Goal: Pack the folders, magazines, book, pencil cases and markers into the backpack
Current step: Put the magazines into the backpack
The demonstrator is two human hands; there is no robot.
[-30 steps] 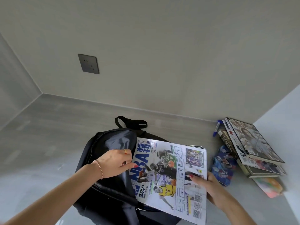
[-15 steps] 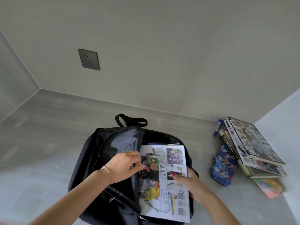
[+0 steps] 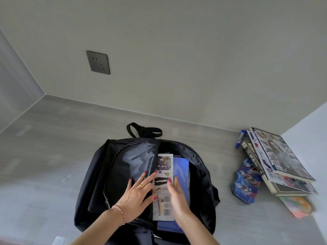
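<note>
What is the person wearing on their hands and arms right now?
Both forearms are bare, with no sleeves in view. The left hand wears a gold ring on one finger and a thin pink-and-gold bracelet at the wrist. The right hand shows no jewellery. The visible fingernails are painted red-pink.

Mostly buried: what the open backpack point(image 3: 113, 174) and the stack conceal

Only a narrow strip of the magazine point(image 3: 163, 184) shows past the bag's flap; the blue folder point(image 3: 182, 167) disappears under the right hand point(image 3: 177, 197). The book point(image 3: 254, 160) and pastel pencil case point(image 3: 297, 206) lie mostly under the stacked magazines point(image 3: 281, 156); the cover print is too small to read.
</note>
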